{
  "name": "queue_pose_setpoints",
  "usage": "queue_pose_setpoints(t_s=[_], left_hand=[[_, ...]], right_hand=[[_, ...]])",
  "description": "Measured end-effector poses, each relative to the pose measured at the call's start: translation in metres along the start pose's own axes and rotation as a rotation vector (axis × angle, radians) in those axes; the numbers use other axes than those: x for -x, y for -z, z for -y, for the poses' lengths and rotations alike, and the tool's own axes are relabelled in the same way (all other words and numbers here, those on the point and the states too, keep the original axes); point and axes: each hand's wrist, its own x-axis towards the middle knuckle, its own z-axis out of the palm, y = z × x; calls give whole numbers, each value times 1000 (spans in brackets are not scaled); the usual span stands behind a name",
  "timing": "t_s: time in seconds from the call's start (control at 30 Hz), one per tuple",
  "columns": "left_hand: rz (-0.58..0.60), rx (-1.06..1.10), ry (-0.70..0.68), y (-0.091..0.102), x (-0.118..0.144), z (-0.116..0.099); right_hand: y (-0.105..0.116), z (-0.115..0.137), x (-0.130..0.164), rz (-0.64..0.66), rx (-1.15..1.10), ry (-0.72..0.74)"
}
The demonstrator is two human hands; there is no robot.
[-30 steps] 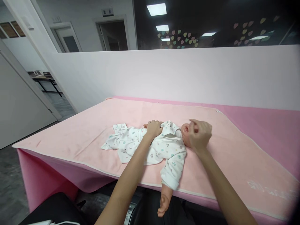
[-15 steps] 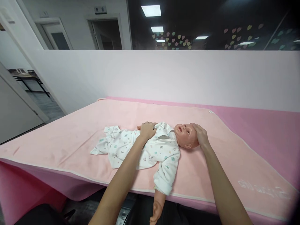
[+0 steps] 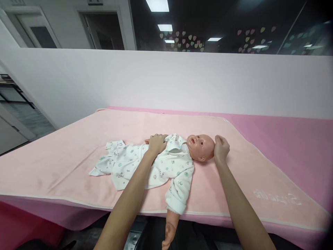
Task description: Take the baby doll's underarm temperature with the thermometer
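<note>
Lying face-up on the pale pink velvety blanket (image 3: 78, 152) is a plastic baby doll (image 3: 200, 147) in a white printed cotton romper (image 3: 145, 163), being dressed, I judge. Left hand (image 3: 156, 144) presses flat, fingers relaxed, on its chest. Right hand (image 3: 221, 150), loosely curled, touches the head, grasping nothing; closing the garment's front likely follows.

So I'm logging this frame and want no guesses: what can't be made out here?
Head view only:
- The doll's far hand: mostly covered by the left hand.
- Its legs: hidden inside the white printed garment.
- Pale lettering on the pink blanket: too faint to read.
- Right hand's fingers: curled behind the head, contact unclear.
</note>
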Motion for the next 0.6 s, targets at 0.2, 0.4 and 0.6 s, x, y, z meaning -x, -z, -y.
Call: queue_pose_setpoints(t_s=[0.2, 0.4, 0.6], left_hand=[[-12, 5, -5, -2, -1, 1], [-21, 6, -17, -1, 0, 1], [-17, 7, -14, 1, 0, 1]], right_hand=[[-6, 12, 31, -172, 329, 925], [-17, -1, 42, 32, 505, 1187], [-17, -7, 34, 87, 594, 1006]])
